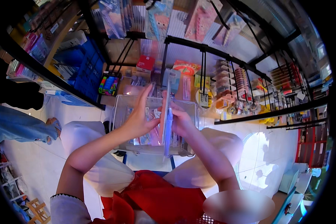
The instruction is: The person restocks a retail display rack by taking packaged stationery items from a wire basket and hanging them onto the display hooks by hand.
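Observation:
My right hand (pixel 182 120) grips a few thin blister-type packages from the right side. They stand on edge above the basket: a pink package (pixel 163 114) on the left and a purple-blue package (pixel 168 131) on the right, both seen almost edge-on. My left hand (pixel 141 117) is raised on the other side with its palm towards them. Its fingers point up and apart, and the thumb tip is at the pink package's edge. Below both hands, a wire mesh basket (pixel 119 112) between my knees contains several small packaged goods, partly covered by my hands.
Ahead stands a black-framed shelf with black hooks (pixel 203 70) and hanging packs (pixel 158 21). A red box (pixel 145 63) and multicoloured items (pixel 109 84) sit on its lower board. Blue crates (pixel 86 70) are at left. Another person's jeans-clad leg (pixel 22 123) is beside me.

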A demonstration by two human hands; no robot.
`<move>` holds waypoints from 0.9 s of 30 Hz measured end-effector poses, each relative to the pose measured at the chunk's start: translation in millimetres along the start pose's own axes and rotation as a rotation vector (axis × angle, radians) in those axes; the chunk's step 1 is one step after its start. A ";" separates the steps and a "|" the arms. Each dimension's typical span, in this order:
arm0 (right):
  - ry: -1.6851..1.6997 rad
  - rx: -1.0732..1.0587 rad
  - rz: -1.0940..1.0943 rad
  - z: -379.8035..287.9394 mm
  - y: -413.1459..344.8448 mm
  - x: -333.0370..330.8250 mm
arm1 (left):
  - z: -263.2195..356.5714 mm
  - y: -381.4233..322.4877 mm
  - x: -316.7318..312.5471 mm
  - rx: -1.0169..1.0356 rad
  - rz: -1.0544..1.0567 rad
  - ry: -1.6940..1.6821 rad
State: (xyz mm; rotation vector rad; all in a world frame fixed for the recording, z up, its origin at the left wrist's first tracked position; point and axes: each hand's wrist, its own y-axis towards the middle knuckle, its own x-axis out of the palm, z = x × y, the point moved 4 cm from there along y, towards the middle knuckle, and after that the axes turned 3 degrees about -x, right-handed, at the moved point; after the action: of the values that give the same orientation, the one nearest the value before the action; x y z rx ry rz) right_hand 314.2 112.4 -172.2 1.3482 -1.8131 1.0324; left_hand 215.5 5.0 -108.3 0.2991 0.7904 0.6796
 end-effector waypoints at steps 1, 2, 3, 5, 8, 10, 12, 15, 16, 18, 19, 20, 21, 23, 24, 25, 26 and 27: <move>0.012 -0.013 -0.016 0.2 2.4 -0.6 | -17.0 -4.4 13.3 -0.336 -0.218 -0.561; 0.004 -0.008 -0.023 3.2 5.7 -2.2 | -22.7 -13.2 27.5 -0.672 -0.439 -1.125; -0.011 0.007 -0.050 8.3 10.1 -4.3 | -25.0 -17.5 28.4 -0.767 -0.555 -1.181; -0.065 0.035 -0.074 13.1 16.5 -7.2 | -31.2 -18.2 28.4 -0.699 -0.506 -1.208; -0.129 0.026 -0.053 10.7 20.7 -5.6 | -31.9 -14.5 26.2 -0.688 -0.404 -1.342; -0.172 0.005 -0.034 7.9 21.9 0.0 | -28.4 -12.5 23.1 -0.799 -0.352 -1.311; -0.213 -0.017 -0.024 8.5 24.9 3.3 | -28.7 -9.7 22.9 -0.747 -0.273 -1.257; -0.304 0.010 0.082 9.0 24.8 -1.4 | -32.3 -3.5 14.2 -0.725 -0.128 -1.269; -0.306 -0.059 0.108 3.4 25.8 -1.0 | -33.9 0.4 9.8 -0.750 -0.061 -1.337; -0.305 -0.123 0.136 -3.5 25.6 -2.6 | -28.8 14.6 -5.5 -0.635 0.025 -1.273; -0.305 -0.143 0.155 -5.8 25.8 -4.4 | -32.4 16.9 -10.3 -0.627 0.030 -1.243; -0.305 -0.165 0.174 -7.0 25.2 -6.1 | -34.5 18.6 -13.8 -0.619 0.034 -1.214; -0.326 -0.179 0.152 -5.7 24.6 -6.0 | -33.4 20.0 -12.8 -0.628 0.008 -1.227; -0.351 -0.173 0.153 -2.9 20.5 -1.8 | -28.5 22.1 -11.0 -0.621 0.000 -1.178; -0.378 -0.173 0.155 -1.9 18.1 0.3 | -26.5 22.9 -11.6 -0.609 -0.012 -1.132; -0.375 -0.169 0.158 -1.6 16.3 0.3 | -26.6 22.3 -10.0 -0.705 -0.079 -1.173; -0.431 -0.148 0.096 -2.0 16.2 3.6 | -32.5 23.4 -11.0 -0.707 -0.076 -1.172; -0.487 -0.127 0.033 -1.7 15.7 7.6 | -40.2 24.0 -9.9 -0.707 -0.077 -1.339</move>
State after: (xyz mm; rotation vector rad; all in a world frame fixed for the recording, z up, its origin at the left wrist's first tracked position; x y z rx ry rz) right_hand 297.2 113.0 -168.3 1.5916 -2.2130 0.6215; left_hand 170.2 16.4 -118.4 0.0249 -0.7137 0.4936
